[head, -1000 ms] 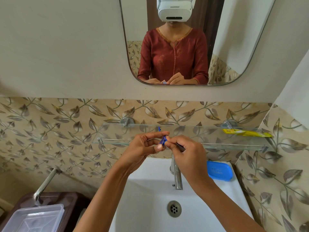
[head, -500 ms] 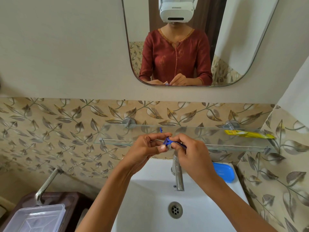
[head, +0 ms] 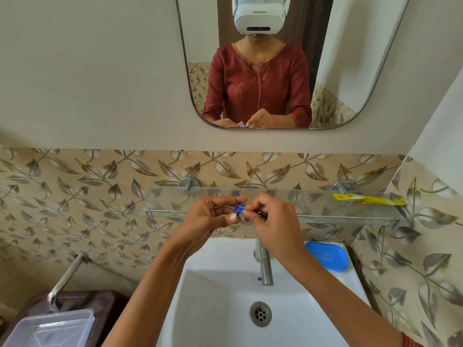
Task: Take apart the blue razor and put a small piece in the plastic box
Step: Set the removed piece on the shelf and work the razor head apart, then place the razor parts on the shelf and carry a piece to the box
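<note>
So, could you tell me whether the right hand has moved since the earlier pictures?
Hardly: the right hand stays just above the tap, in front of the glass shelf, still pinching the blue razor against the left hand.

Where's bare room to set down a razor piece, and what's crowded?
Free: the glass shelf left of the hands, and its stretch between the right hand and the yellow sachet; the plastic box at lower left. Crowded: both hands, left hand included, pinch the blue razor above the tap; the blue soap dish fills the sink's right corner.

Blue razor [head: 238, 209] between both hands' fingers [head: 233, 217]
</note>
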Tool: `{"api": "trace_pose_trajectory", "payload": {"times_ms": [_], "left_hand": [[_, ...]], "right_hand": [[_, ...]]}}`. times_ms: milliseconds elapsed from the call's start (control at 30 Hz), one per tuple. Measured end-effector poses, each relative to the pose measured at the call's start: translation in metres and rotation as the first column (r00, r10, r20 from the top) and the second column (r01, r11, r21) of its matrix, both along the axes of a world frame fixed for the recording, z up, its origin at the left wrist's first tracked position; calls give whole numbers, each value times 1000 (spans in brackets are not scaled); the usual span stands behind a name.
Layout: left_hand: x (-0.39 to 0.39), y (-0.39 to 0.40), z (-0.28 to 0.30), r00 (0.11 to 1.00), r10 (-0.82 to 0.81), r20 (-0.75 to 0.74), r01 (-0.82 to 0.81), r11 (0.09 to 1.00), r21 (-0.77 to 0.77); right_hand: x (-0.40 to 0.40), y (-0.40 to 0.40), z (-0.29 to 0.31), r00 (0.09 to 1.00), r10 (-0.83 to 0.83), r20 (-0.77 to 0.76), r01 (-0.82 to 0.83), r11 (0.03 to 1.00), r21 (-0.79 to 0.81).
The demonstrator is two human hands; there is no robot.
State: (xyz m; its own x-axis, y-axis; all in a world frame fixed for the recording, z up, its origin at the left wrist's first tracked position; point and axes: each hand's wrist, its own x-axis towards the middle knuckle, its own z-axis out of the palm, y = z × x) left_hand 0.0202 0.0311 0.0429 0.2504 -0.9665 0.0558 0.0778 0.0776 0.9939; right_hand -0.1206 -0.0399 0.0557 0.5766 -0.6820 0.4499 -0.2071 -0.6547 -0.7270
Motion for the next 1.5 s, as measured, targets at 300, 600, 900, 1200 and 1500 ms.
{"api": "trace_pose_trajectory", "payload": {"times_ms": [300, 600, 900, 1200, 1500], "left_hand": [[-1, 4, 9, 997, -46, 66, 45, 999, 12], [-6, -1, 9, 997, -53, 60, 53, 999, 1], [-2, -17, 19, 984, -30, 175, 34, 999, -23], [16, -32, 9, 908, 275, 315, -298, 954, 28], [1, 7, -14, 883, 425, 201, -415, 905, -89]], "right_hand": [[-6, -6, -5, 993, 62, 97, -82, 972, 219], [-15, -5, -8, 983, 43, 179, -76, 980, 184], [-15, -26, -1, 984, 81, 158, -118, 965, 235], [-1, -89, 6, 999, 11, -34, -10, 999, 49], [24, -105, -31, 963, -19, -270, 17, 1000, -10]]}}
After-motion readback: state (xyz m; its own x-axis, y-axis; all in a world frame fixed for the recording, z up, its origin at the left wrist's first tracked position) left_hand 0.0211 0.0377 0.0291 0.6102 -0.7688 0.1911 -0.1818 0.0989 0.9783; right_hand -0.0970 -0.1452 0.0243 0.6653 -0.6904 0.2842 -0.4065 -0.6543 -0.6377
